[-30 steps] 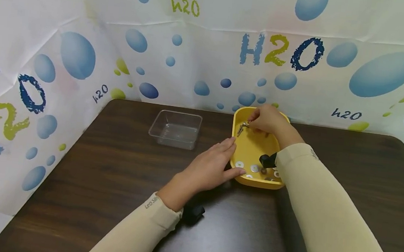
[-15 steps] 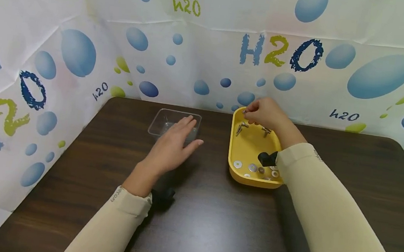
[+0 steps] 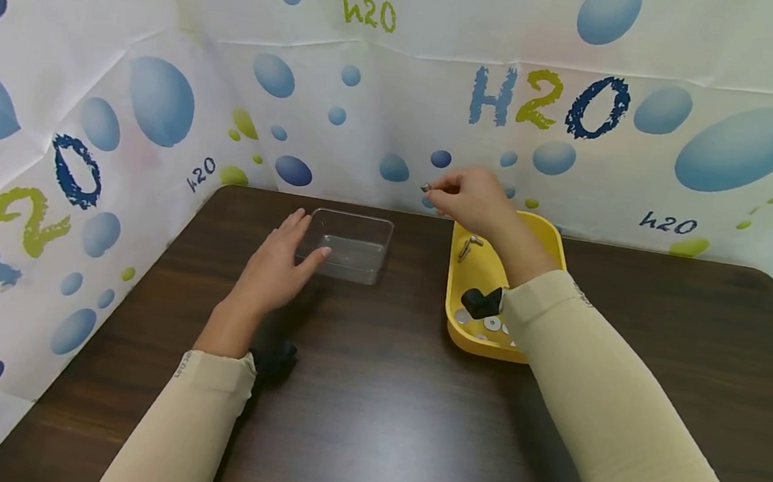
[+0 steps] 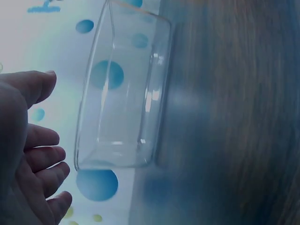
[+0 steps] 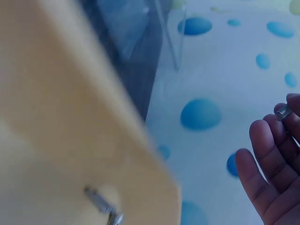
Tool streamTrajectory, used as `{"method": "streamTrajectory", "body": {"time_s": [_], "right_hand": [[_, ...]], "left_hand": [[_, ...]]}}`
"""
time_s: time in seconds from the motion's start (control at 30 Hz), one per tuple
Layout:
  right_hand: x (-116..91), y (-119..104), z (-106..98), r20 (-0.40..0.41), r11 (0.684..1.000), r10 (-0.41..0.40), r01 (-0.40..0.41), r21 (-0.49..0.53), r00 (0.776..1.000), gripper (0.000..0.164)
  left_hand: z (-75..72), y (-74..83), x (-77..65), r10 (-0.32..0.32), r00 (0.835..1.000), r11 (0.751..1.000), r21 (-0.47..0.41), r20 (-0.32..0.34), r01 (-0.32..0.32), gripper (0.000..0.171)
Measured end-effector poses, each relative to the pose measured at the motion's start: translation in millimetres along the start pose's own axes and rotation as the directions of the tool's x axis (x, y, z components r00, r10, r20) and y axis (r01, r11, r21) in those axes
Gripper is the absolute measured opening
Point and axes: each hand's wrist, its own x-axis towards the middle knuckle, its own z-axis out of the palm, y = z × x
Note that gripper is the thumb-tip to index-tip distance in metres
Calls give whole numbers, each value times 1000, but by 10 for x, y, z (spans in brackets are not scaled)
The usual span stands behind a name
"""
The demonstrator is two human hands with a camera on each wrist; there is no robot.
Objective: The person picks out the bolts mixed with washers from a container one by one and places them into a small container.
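My right hand is raised just left of the far end of the yellow tray, pinching a small silver bolt between thumb and fingertip. Most of the bolt is hidden in the grip. Silver bolts lie in the far part of that tray, and flat round washers in its near part. My left hand has its fingers extended at the left side of a clear plastic container. In the left wrist view, its relaxed fingers hold nothing.
Both containers stand near the far edge of the dark wooden table, with a stretch of tabletop between them. A white sheet with blue drops hangs behind and to the left. Black wrist cameras jut from the sleeves.
My left hand has let go of the yellow tray's edge and moved left to the clear container. My right hand has lifted a bolt from the tray and moved left with it.
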Motion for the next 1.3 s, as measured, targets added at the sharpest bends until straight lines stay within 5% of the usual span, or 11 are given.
{"method": "streamTrajectory", "body": {"time_s": [0.6, 0.9, 1.3], "right_hand": [[118, -554, 678, 60, 990, -140, 139, 20, 988, 25], [119, -571, 1140, 85, 988, -155, 153, 37, 984, 25], [121, -520, 1447, 103, 978, -147, 160, -134, 984, 24]], "left_hand": [[32, -214, 18, -44, 996, 995, -90, 75, 50, 57], [77, -207, 48, -46, 996, 994, -98, 80, 54, 57], [95, -187, 63, -44, 996, 995, -89, 83, 52, 56]]}}
